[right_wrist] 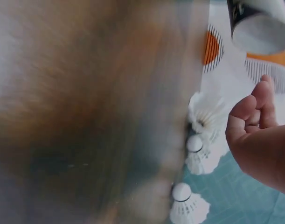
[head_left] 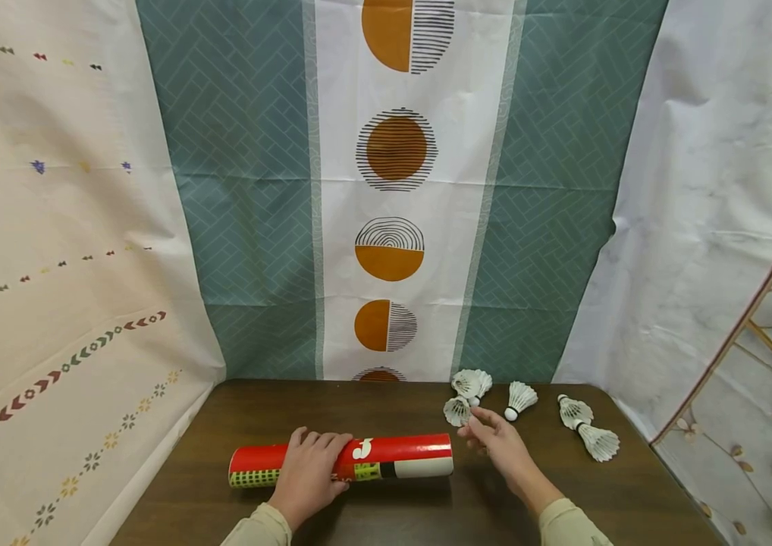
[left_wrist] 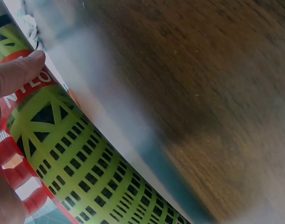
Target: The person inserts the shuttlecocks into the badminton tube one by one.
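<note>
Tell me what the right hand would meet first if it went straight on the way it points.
Going by the head view, the right hand would probably meet the nearest shuttlecock just beyond its fingers, though depth is unclear and it might pass above.

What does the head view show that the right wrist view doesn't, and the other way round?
Only the head view shows the left hand gripping the tube and the two rightmost shuttlecocks.

Only the right wrist view shows the tube's pale round end face.

Both show the right hand, the tube, other shuttlecocks, the tabletop and the patterned wall hanging.
</note>
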Available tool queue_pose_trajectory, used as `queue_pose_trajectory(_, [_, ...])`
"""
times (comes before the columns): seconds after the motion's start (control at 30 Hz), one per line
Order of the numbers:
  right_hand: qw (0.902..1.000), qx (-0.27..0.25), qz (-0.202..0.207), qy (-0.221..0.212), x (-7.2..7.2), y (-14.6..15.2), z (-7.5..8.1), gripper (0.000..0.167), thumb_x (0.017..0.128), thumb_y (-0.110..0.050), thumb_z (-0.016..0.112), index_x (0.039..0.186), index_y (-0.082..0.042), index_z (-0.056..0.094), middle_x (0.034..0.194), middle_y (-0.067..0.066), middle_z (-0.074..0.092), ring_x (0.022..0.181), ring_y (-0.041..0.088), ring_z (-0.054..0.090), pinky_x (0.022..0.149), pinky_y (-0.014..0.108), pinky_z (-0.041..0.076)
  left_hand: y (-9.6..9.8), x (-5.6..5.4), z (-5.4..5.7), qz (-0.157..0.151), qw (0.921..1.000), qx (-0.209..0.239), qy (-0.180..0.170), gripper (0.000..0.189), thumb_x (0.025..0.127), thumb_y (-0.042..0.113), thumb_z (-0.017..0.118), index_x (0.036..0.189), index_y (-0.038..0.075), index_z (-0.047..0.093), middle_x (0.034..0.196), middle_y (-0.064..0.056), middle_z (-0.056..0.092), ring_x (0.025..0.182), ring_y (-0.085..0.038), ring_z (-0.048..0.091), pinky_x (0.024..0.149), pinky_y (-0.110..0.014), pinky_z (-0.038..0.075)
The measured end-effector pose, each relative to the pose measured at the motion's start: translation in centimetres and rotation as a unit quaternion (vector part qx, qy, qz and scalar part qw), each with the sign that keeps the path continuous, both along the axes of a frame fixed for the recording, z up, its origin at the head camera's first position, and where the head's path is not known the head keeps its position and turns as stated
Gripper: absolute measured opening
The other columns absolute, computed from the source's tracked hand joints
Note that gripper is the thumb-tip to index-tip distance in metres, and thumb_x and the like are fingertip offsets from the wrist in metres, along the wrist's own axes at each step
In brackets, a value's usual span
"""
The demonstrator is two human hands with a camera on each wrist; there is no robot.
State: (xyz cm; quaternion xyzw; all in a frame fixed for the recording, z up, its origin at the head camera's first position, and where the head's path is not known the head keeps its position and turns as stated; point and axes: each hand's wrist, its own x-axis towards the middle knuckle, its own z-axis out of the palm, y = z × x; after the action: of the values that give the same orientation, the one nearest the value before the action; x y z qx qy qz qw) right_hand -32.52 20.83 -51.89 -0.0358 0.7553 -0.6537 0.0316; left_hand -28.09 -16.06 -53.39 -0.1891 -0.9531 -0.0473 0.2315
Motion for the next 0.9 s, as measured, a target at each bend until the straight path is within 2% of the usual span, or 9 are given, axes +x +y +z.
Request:
queue_pose_trajectory(0.13, [0.9994, -0.019, -0.021, -0.02, -1.8, 0.1, -0.3, 0.061, 0.113, -0.025, 0.054, 0.163, 0.003, 0.033, 0.126, 0.015, 0.077, 0.094, 0.018, 0.071, 0.082, 0.034, 0.056, -0.2, 0.1, 0.1, 0.0, 1.0, -0.001, -0.001, 0.079, 0.064, 0.047, 0.102, 0.131, 0.023, 0.068, 0.117, 0.001, 0.079, 0.104, -0.024, 0.072, 0.109, -0.063, 0.045])
queue_pose_trajectory(0.33, [0.9975, -0.043, -0.021, -0.051, -4.1, -0.8, -0.9, 0.067, 0.115, -0.025, 0.049, 0.167, 0.006, 0.02, 0.15, 0.031, 0.059, 0.097, 0.016, 0.075, 0.083, 0.032, 0.058, -0.3, 0.2, 0.2, -0.001, 1.0, -0.004, -0.003, 0.079, 0.064, 0.047, 0.102, 0.131, 0.023, 0.068, 0.117, 0.002, 0.079, 0.102, -0.024, 0.072, 0.108, -0.062, 0.045])
queue_pose_trajectory(0.53, [0.9976, -0.034, -0.005, -0.059, -5.7, -1.9, -1.3, 0.068, 0.116, -0.027, 0.044, 0.167, 0.008, 0.014, 0.158, 0.038, 0.046, 0.103, 0.023, 0.077, 0.084, 0.032, 0.06, -0.5, 0.2, 0.2, 0.005, 1.0, -0.003, -0.008, 0.078, 0.065, 0.047, 0.101, 0.132, 0.023, 0.068, 0.118, 0.002, 0.078, 0.102, -0.024, 0.072, 0.109, -0.062, 0.045])
queue_pose_trajectory(0.7, [0.998, -0.018, -0.012, -0.06, -6.2, -2.1, -1.3, 0.066, 0.117, -0.028, 0.042, 0.166, 0.009, 0.018, 0.157, 0.039, 0.044, 0.11, 0.031, 0.077, 0.085, 0.035, 0.061, -0.6, 0.1, 0.2, 0.007, 0.9998, 0.0, -0.021, 0.077, 0.066, 0.046, 0.101, 0.132, 0.022, 0.068, 0.119, 0.001, 0.078, 0.103, -0.025, 0.072, 0.11, -0.063, 0.044])
queue_pose_trajectory(0.9, [0.9981, 0.017, -0.024, -0.055, -6.1, -1.9, -1.5, 0.06, 0.116, -0.03, 0.044, 0.159, 0.01, 0.036, 0.15, 0.037, 0.052, 0.112, 0.035, 0.076, 0.088, 0.039, 0.062, -0.9, 0.2, 0.2, 0.01, 0.9996, 0.0, -0.025, 0.076, 0.066, 0.045, 0.101, 0.132, 0.022, 0.069, 0.119, 0.001, 0.078, 0.104, -0.024, 0.072, 0.11, -0.063, 0.044])
